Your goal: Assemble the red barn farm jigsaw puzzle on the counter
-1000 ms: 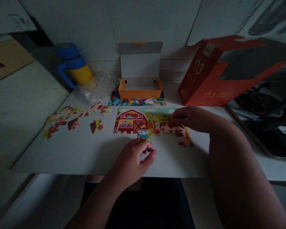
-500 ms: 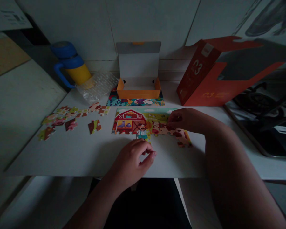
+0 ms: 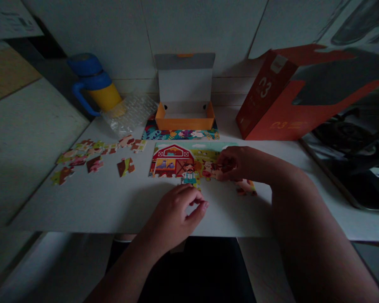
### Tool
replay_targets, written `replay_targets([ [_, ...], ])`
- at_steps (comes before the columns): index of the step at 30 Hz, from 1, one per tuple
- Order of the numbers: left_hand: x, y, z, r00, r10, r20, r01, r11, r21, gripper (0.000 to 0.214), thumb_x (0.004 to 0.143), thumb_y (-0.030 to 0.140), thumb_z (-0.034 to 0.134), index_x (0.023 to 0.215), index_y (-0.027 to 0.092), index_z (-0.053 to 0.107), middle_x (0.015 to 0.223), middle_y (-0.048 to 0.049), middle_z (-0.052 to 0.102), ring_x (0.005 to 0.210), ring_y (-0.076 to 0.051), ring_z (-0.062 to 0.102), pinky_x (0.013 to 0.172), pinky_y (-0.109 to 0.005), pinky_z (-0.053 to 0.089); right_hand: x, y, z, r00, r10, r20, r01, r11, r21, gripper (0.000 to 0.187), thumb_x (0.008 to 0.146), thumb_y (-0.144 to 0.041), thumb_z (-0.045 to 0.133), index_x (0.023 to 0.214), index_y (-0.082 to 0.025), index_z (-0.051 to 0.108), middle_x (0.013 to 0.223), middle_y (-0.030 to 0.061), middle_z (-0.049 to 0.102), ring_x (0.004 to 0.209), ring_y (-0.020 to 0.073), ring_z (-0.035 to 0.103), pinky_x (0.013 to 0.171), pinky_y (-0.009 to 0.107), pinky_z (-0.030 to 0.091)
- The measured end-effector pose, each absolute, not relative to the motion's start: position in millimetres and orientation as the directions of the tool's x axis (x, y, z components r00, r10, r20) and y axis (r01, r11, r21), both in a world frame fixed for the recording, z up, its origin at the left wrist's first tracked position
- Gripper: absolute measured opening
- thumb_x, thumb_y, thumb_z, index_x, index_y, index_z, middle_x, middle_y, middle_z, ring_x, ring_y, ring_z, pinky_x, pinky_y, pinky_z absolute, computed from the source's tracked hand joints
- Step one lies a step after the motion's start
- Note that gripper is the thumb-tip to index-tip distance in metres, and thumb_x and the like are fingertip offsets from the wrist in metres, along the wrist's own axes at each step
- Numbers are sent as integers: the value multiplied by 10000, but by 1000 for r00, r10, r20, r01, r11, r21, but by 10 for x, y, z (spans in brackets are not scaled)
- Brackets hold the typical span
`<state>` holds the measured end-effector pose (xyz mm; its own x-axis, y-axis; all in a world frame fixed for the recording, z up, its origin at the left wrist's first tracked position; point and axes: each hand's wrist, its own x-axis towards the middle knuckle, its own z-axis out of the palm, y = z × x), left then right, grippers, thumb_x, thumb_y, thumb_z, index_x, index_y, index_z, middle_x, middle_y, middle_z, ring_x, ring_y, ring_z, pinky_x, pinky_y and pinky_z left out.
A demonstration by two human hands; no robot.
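Observation:
A partly assembled jigsaw puzzle (image 3: 205,155) lies on the table, showing a red barn, a farmer and a brown-and-white cow. My right hand (image 3: 240,162) is over its right part, fingers pinched down at a puzzle piece of the cow's body; the hand largely hides that piece. At the puzzle's lower right, a cow-patterned piece (image 3: 246,186) shows below the hand. My left hand (image 3: 180,210) rests just below the farmer, fingers curled and thumb close to the index finger, with nothing visible in it. Several loose puzzle pieces (image 3: 94,164) lie to the left.
Behind the puzzle stands an opened orange box (image 3: 185,123) on a colourful printed sheet (image 3: 148,132). A clear plastic bag (image 3: 131,113) leans by a blue-and-yellow jug (image 3: 104,99). On the right are a large red box (image 3: 271,113) and a gas stove (image 3: 350,164). The table's front edge is near me.
My right hand has shifted slightly left and toward me over the cow, covering more of its body. The left hand stays in nearly the same place and shape.

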<state>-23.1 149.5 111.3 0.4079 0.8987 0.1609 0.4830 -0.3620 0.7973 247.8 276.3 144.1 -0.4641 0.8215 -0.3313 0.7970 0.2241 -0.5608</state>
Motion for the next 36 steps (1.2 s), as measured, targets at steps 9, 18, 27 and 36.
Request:
replay_targets([
  [9,-232,1491,1115,405,899,164,480,-362,799,70,1001,174,675,940,207,668,951,-20,717,909,-171,663,808,-312,524,2477,2761,1476,-455,851,-265,833,300,-466,407,826,-478,883,1166,-271,798,1036,64,805,855,238,748,697,303,535],
  [18,-233,1486,1107,404,901,161,472,-356,807,77,1004,172,673,936,209,666,950,-7,715,912,-162,662,813,-312,520,2441,2728,1510,-493,832,-255,818,343,-462,378,829,-391,875,1180,-266,812,1087,53,798,854,209,733,731,290,531],
  [27,-226,1494,1117,416,893,170,468,-371,802,69,1008,174,674,950,210,664,954,-4,720,921,-163,663,825,-319,516,2449,2734,1488,-474,843,-255,830,329,-451,372,803,-355,887,1155,-269,804,1059,40,801,831,190,735,711,277,528],
  [36,-226,1500,1116,418,893,165,473,-369,800,74,1007,172,675,945,212,669,959,-14,725,911,-167,672,822,-318,528,2454,2732,1478,-486,839,-247,823,344,-452,376,790,-350,900,1147,-275,807,1043,36,803,803,183,726,684,271,521],
])
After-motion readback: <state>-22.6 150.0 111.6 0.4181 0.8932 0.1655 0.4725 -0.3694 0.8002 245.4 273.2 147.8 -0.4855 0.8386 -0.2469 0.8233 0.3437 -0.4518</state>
